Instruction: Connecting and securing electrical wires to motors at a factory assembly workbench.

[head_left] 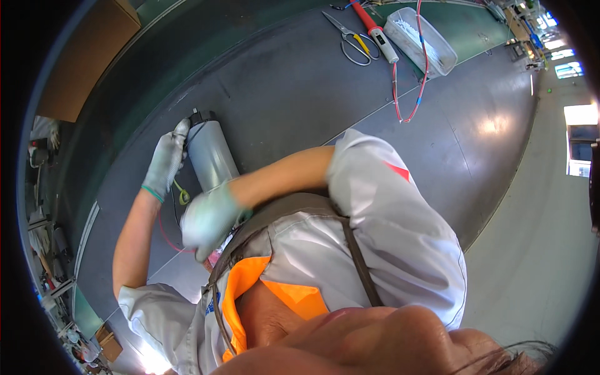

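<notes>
My left hand [165,161], in a pale work glove, lies flat-fingered along the left side of a grey metal cylinder [211,156] near its black cap [201,117]; the fingers press against the shell rather than wrapping it, so it is a steadying touch, not a clench; my right hand [208,220], also gloved and blurred, is closed around the cylinder's near end, at about 6 o'clock from the cap; the fist looks clenched on it, though the blur hides the fingertips. The cylinder lies on the dark grey worktable [294,94], slanting from 11 o'clock at the cap to 5 o'clock at my right fist, left of centre in the view; a yellow-green loop of wire [182,194] sits between my two wrists just beside the shell, and a red wire [166,236] curves below it. Well apart, toward 1 o'clock, lie scissors [350,39], a red-handled tool [374,30], a clear plastic tray [420,40] and a long red cable [400,100]; a brown cardboard box [87,56] stands at 10 o'clock.
</notes>
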Available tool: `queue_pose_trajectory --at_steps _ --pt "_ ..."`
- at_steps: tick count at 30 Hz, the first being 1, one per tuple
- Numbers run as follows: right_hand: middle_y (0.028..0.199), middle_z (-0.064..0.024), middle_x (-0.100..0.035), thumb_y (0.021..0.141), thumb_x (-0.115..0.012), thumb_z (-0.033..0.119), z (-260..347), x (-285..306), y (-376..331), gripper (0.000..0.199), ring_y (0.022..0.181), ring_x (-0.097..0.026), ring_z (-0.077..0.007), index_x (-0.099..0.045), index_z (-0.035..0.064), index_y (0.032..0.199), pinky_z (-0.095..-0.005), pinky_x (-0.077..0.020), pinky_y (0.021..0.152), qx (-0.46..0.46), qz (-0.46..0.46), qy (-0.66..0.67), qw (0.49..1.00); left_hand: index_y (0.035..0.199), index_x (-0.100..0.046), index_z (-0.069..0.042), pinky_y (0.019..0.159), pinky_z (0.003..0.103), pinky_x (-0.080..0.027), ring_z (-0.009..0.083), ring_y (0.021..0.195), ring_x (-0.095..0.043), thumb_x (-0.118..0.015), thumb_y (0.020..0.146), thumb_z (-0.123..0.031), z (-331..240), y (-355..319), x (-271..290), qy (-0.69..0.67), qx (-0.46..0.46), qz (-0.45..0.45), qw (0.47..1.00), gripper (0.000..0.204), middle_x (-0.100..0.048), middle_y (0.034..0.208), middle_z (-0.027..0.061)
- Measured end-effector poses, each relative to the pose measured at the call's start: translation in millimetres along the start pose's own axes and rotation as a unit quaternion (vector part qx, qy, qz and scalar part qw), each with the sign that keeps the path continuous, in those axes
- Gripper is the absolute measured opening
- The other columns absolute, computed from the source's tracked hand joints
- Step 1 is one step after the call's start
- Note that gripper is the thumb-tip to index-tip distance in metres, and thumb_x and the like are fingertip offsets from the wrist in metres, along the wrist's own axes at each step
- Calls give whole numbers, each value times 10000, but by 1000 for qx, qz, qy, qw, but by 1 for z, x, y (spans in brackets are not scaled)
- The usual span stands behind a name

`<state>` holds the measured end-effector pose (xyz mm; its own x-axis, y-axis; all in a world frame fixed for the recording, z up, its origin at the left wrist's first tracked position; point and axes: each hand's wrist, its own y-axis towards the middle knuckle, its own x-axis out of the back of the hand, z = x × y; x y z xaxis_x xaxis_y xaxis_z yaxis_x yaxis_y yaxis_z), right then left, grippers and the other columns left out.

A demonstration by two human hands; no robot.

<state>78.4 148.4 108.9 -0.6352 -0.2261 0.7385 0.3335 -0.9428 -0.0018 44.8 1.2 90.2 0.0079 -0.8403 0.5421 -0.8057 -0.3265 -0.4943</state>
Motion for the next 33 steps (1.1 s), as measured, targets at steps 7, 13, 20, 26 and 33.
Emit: queue_pose_trajectory --at_steps 7,13,20,26,33 --pt "964 -84 -738 964 -667 210 -42 79 -381 350 821 -692 -162 -677 -59 1187 -288 -561 724 -308 -536 123 777 1127 -669 73 756 344 -494 210 804 -643 -561 1053 -253 51 24 -25 45 -236 -133 961 351 -721 919 167" --pt "924 -57 -740 935 -680 201 -134 92 -549 278 784 -663 -143 -735 0 1119 -291 -525 711 -567 -620 -47 539 1135 -662 48 702 429 -508 405 772 -682 -559 1041 -254 17 5 -31 169 -267 -154 936 332 -676 878 283" --pt "965 -57 -742 818 -813 165 -251 115 -576 377 827 -650 -145 -720 -30 1126 -302 -511 793 -669 -370 -101 636 1220 -640 35 783 402 -518 356 875 -703 -480 1076 -300 23 -12 -37 150 -154 -151 965 399 -706 992 262" --pt "896 -82 -761 900 -738 146 -183 123 -570 266 707 -674 -95 -740 -24 1104 -240 -534 610 -455 -745 27 487 1368 -553 12 824 306 -507 133 893 -621 -616 1003 -403 -2 -21 -14 139 -47 45 988 556 -704 988 111" --pt "1118 -137 -721 1033 -544 168 -90 139 -486 372 895 -690 -142 -598 -76 1308 -239 -518 722 -302 -765 127 554 1121 -619 -29 609 244 -468 73 662 -545 -729 871 -573 -26 -15 22 5 26 209 978 609 -594 786 0"
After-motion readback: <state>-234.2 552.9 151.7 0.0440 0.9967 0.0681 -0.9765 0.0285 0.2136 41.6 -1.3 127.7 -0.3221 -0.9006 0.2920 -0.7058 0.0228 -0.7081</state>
